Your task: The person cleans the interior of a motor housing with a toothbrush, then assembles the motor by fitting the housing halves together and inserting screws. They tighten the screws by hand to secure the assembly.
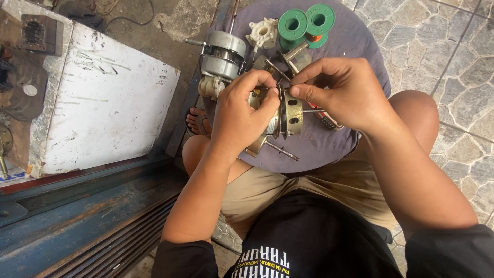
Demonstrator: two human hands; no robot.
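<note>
Your left hand (pixel 247 110) is clenched around a small brass-coloured metal motor housing (pixel 292 114) with round holes in its shell, holding it just above the grey-purple round cushion (pixel 355 36) that rests across your knees. Your right hand (pixel 337 90) comes in from the other side, thumb and forefinger pinched together at the top edge of that housing, right where a thin dark metal plate stands upright between the two hands; whether something small is nipped between those fingertips cannot be told. A thin steel shaft (pixel 313 110) sticks out of the housing toward your right wrist. A second steel shaft (pixel 282 151) juts out below your left hand, over the cushion.

Just beyond your left knuckles lies a grey cylindrical electric motor with a cream plastic end (pixel 222 59), on the far left part of the cushion. Near it sits a white plastic gear-like part (pixel 263 33), and beside that two green plastic wire spools (pixel 304 23), one showing copper wire.

To your left, well apart from the cushion, a scuffed white board (pixel 103 98) lies on the ground next to a rusty blue metal rail (pixel 77 216). Grey stone paving (pixel 453 62) lies to your right.
</note>
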